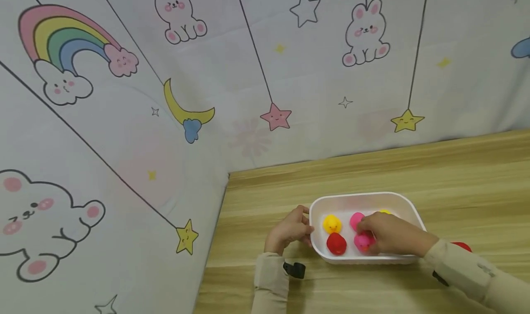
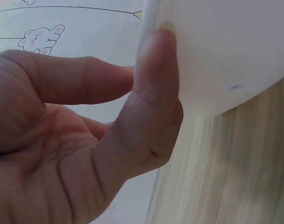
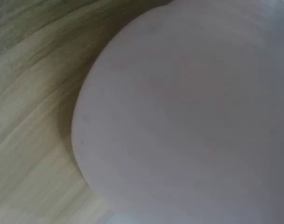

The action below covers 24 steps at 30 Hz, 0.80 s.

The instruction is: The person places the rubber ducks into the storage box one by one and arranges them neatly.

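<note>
A white plastic tub (image 1: 352, 260) sits on the wooden table. My left hand (image 1: 293, 229) grips its left end; in the left wrist view the thumb and a bent finger (image 2: 156, 65) pinch the rim of the tub (image 2: 216, 51). Inside the tub are a yellow rubber duck (image 1: 332, 224), a red one (image 1: 337, 244) and a pink one (image 1: 357, 220). My right hand (image 1: 389, 233) reaches in and pinches a second pink rubber duck (image 1: 363, 243) in front. A yellow toy (image 1: 385, 211) shows partly behind that hand. The tub's pale wall (image 3: 188, 116) fills the right wrist view.
A red object (image 1: 462, 246) lies on the table (image 1: 468, 185) right of the tub, partly hidden by the right sleeve (image 1: 468, 270). White cloth (image 1: 314, 75) printed with bunnies and stars hangs along the back and left sides of the table.
</note>
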Each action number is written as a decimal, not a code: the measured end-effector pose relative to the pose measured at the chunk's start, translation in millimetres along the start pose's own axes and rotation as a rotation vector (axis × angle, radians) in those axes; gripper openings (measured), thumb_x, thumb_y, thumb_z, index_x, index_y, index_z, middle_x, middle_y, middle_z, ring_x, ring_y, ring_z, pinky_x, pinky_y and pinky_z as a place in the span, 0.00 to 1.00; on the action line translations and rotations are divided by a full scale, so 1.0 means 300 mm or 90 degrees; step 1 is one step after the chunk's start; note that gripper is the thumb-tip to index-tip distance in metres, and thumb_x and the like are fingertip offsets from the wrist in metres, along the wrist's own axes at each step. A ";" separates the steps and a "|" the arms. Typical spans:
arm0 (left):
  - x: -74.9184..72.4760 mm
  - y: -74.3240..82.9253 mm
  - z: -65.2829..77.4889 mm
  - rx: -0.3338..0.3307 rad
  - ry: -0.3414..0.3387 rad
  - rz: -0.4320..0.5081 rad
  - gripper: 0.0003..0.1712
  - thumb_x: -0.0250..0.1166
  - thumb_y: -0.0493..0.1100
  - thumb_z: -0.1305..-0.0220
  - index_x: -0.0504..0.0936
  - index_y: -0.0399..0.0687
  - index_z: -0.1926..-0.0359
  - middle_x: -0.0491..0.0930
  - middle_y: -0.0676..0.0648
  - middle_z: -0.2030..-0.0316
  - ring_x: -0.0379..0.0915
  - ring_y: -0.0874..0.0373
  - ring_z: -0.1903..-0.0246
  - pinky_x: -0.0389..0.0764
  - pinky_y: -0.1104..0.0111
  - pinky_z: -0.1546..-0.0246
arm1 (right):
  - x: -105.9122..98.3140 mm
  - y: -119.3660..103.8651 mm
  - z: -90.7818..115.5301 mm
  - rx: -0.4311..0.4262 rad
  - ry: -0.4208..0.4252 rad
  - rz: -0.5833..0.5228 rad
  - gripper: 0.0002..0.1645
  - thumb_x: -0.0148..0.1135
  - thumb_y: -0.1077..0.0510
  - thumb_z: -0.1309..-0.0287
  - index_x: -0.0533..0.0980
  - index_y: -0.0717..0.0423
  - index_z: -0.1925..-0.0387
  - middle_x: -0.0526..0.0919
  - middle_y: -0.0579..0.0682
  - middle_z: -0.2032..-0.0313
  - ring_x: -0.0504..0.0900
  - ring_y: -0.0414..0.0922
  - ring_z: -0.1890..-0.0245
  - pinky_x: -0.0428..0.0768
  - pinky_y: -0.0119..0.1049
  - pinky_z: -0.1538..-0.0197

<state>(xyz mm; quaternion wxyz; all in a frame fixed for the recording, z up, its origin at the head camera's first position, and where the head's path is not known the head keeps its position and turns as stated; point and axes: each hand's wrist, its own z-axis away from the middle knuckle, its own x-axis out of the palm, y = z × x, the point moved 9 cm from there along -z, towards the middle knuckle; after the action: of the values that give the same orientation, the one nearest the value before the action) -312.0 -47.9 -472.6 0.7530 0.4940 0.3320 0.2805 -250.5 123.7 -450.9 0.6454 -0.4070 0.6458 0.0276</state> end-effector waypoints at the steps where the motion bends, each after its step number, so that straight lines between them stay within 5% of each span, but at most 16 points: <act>1: 0.001 0.000 0.000 -0.001 0.000 0.000 0.25 0.57 0.22 0.37 0.63 0.29 0.40 0.72 0.42 0.69 0.74 0.52 0.80 0.89 0.56 0.75 | 0.004 0.000 0.000 0.002 -0.002 0.011 0.18 0.77 0.62 0.59 0.74 0.40 0.75 0.67 0.32 0.79 0.65 0.31 0.75 0.69 0.27 0.72; 14: 0.014 -0.002 -0.006 0.000 -0.009 0.003 0.26 0.57 0.23 0.37 0.62 0.28 0.39 0.71 0.42 0.68 0.75 0.54 0.80 0.90 0.56 0.74 | 0.006 0.000 0.014 -0.007 0.012 0.068 0.22 0.71 0.68 0.63 0.69 0.42 0.78 0.62 0.32 0.80 0.62 0.32 0.77 0.65 0.26 0.73; 24: 0.007 -0.006 -0.004 -0.003 -0.010 0.002 0.26 0.57 0.22 0.37 0.62 0.28 0.39 0.71 0.42 0.69 0.75 0.54 0.80 0.90 0.55 0.73 | -0.074 -0.011 0.055 -0.012 0.046 0.032 0.15 0.77 0.62 0.54 0.82 0.51 0.63 0.77 0.34 0.72 0.71 0.33 0.72 0.77 0.30 0.71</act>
<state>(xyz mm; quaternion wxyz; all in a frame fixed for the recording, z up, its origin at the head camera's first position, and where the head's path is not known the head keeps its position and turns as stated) -311.6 -46.3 -475.2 0.7563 0.4950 0.3247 0.2786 -239.1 141.6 -433.0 0.6168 -0.3975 0.6785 0.0350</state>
